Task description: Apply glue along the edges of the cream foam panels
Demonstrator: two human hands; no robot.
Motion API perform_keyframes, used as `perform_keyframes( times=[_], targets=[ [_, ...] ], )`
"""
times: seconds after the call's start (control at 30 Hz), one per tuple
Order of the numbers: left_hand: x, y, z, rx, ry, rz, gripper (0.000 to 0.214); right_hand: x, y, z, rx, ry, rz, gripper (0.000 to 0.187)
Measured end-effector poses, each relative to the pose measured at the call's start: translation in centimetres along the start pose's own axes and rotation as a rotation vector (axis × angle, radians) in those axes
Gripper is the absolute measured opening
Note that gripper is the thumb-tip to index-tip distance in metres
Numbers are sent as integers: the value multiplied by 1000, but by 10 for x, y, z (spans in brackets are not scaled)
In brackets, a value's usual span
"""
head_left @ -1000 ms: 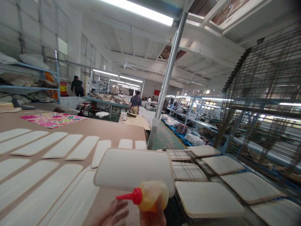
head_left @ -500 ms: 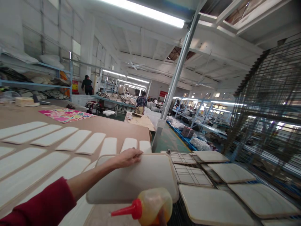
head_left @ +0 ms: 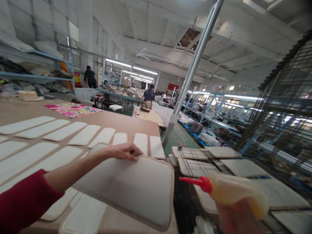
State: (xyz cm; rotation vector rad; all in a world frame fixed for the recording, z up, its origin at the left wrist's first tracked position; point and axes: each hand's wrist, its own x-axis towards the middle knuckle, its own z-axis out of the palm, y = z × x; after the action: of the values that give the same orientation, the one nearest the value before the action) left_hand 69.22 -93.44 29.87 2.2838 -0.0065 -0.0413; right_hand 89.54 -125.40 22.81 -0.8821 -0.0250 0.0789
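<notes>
My left hand [head_left: 126, 151] grips the far edge of a pale rectangular panel with rounded corners [head_left: 136, 185]. The panel is tilted above the near edge of the table, its border a little darker than its middle. In my right hand [head_left: 234, 211], blurred at the lower right, is a squeeze bottle [head_left: 239, 188] with a red nozzle and yellowish liquid inside. Its nozzle points left toward the panel, apart from it. Rows of similar pale panels [head_left: 84, 135] lie on the brown table [head_left: 136, 123] at the left.
More panels [head_left: 243, 167] lie on wire racks [head_left: 195, 159] at the right. A tall stack of wire racks [head_left: 287, 91] stands behind them. A metal post [head_left: 185, 97] rises beyond the table's corner. Floral fabric [head_left: 73, 110] lies on the table. Two people [head_left: 148, 96] stand farther off.
The squeeze bottle has moved right, away from in front of the panel. The held panel has come lower and nearer, with its tilt changed. My left hand keeps its hold.
</notes>
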Motion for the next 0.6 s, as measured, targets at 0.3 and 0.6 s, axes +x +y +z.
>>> perform_keyframes(
  times=[0.3, 0.6],
  targets=[
    [-26, -1, -12, -51, -56, 48, 34, 0, -7, 25, -233, -142, -64, 47],
    [-30, -7, -15, -87, -51, 29, 28, 8, 1, 11, -286, -196, -76, 42]
  ],
)
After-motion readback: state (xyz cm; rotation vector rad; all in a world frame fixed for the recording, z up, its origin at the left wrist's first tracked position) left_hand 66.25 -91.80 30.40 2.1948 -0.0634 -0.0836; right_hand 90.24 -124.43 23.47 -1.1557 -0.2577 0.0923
